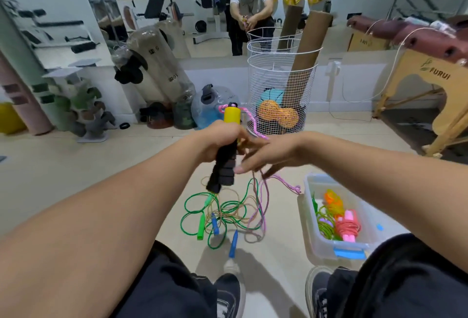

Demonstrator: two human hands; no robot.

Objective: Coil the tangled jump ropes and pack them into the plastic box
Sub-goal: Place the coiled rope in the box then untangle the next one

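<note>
Gym room, pale tiled floor (76,178), wall mirror (202,14) at the back; the person stands over a tangle of jump ropes (228,212) lying on the floor between the feet and the wire basket. Tangle holds a green rope with green handle (201,225), a tan rope with blue handles (233,243), and a pink rope (263,206) rising out of it to the hands; ropes cross each other, not coiled. Left hand (219,140) grips the handle (224,166) of the pink rope, fingers curled round it; handle has black foam grip below the hand, yellow top (232,114) above, held roughly upright and tilted slightly; pink cord loops off the top. Right hand (268,153) just beside it, fingers straight and spread, pink rope running across or under them; no clear grasp. Plastic box (310,229) on the floor to the right of the tangle, lid off, blue latch (349,254) on its near end; inside lie coiled ropes in green, orange and pink (347,226). Beyond: white wire basket (281,77) with balls and cardboard tubes, water jug (210,107), punch bags at left, wooden massage bench (430,74) at right; black shoes (229,295) at bottom edge.
</note>
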